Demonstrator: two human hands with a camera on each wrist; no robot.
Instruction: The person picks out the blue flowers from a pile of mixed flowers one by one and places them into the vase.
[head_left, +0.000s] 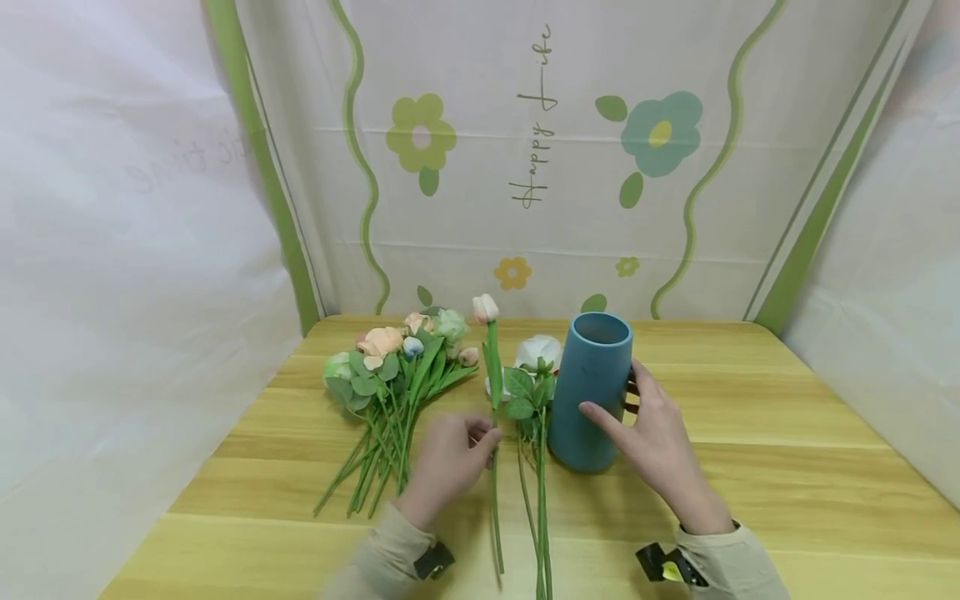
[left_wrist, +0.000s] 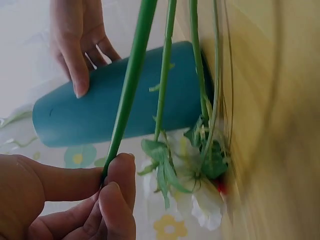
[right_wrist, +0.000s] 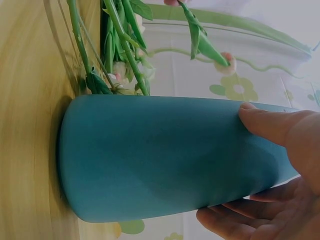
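clearly, left hand (head_left: pixel 453 457) pinching tulip stem (head_left: pixel 496 512), right hand (head_left: pixel 658 437) gripping vase (head_left: pixel 588 400), mouth (head_left: pixel 602 331) only in head view

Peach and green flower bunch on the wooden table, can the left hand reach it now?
Likely yes: the left hand is beside the flower bunch with nothing visible between them, though its grip holds a pale pink, green-stemmed tulip.

The vase (head_left: pixel 587 400) is plain teal-blue; the tulip (head_left: pixel 485 308), white blushed pink; one rose (head_left: pixel 382 340), peach. Yellow-brown wood grain stripes the counter (head_left: pixel 750 433). Green waves and multicoloured flowers pattern the white curtain (head_left: pixel 465 50).
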